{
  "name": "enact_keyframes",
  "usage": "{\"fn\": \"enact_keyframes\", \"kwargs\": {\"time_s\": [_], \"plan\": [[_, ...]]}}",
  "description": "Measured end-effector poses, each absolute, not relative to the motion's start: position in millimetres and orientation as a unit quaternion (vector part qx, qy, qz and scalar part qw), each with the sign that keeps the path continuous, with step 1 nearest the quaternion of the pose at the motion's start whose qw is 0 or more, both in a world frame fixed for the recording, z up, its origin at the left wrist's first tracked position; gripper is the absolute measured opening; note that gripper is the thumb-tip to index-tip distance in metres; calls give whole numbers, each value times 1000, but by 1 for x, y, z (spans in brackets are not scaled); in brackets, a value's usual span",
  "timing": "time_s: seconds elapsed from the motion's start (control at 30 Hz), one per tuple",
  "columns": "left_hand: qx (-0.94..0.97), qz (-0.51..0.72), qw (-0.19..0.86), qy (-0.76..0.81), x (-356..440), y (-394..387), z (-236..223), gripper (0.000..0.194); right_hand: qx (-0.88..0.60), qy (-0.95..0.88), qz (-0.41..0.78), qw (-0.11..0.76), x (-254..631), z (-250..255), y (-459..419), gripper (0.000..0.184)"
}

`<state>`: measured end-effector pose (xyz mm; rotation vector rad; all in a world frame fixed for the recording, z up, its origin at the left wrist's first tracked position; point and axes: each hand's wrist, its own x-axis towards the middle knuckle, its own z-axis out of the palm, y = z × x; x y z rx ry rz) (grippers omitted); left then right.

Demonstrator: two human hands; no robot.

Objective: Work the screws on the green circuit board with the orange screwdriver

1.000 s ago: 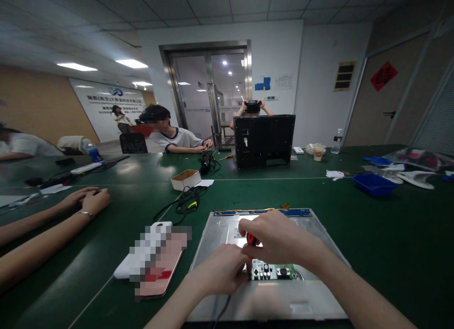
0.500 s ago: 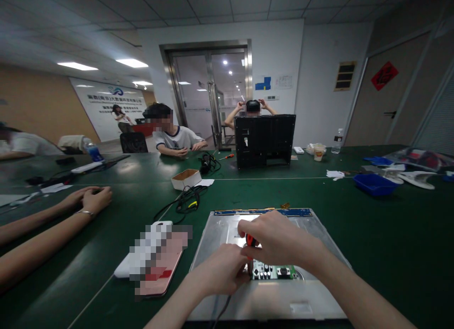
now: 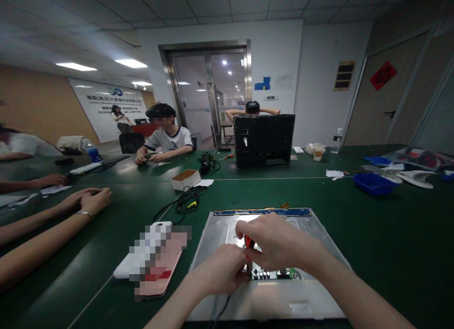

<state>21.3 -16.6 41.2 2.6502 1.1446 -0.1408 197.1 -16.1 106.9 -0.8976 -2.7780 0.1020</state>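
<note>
A flat silver metal panel (image 3: 319, 244) lies on the green table in front of me, with a small green circuit board (image 3: 280, 274) on its near part. My right hand (image 3: 275, 241) is closed round a red-handled screwdriver (image 3: 249, 244) standing upright at the board's left end. My left hand (image 3: 220, 270) is curled in a pinch right beside the screwdriver's tip; what it holds is hidden. A dark cable (image 3: 222, 310) runs off the panel's near edge below my left wrist.
A pink phone (image 3: 159, 267) and a white object lie left of the panel. A co-worker's forearms (image 3: 53, 225) rest on the table at left. Beyond are black cables (image 3: 187, 199), a small cardboard box (image 3: 186, 179), a black monitor back (image 3: 264, 141), a blue tray (image 3: 372, 183), and seated people.
My right hand has shifted slightly down and toward me with the screwdriver. Across the table, the seated person has leaned forward, and the one behind the black monitor has moved their arms.
</note>
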Motion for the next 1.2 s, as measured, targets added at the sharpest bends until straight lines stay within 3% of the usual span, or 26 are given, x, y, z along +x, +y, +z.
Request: {"fn": "enact_keyframes", "kwargs": {"time_s": [0.87,1.0,1.2], "plan": [[915,-30,115,385,18,-16,37,9,-319,-941,19,113,196,107,-14,24],[913,-41,115,390,19,-16,37,8,-310,-944,13,113,196,107,-15,16],[908,-26,137,395,16,-13,29,9,-270,-954,45,119,199,111,-19,29]]}}
